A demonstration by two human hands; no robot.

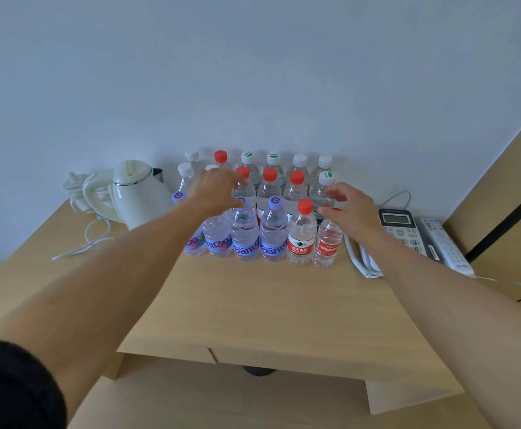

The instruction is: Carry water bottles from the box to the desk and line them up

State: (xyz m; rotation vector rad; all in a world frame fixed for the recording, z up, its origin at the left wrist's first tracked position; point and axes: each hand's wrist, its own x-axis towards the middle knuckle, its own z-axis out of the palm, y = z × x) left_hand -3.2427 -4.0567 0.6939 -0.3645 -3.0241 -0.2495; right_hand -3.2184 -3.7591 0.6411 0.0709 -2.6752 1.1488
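Several clear water bottles stand in three rows at the back of the wooden desk (268, 305). The front row holds purple-capped bottles (274, 233) with blue labels, a red-capped bottle (302, 236) and a shorter red-labelled bottle (327, 243). My left hand (216, 190) hovers with spread fingers over the left purple-capped bottle (217, 235) and hides its cap. My right hand (349, 212) is loosely curved just above the short bottle's red cap and grips nothing. No box is in view.
A white electric kettle (135, 193) with a trailing cord (89, 239) stands left of the bottles. A desk phone (401, 230) and its white handset (445, 246) lie to the right. The wall is directly behind the bottles.
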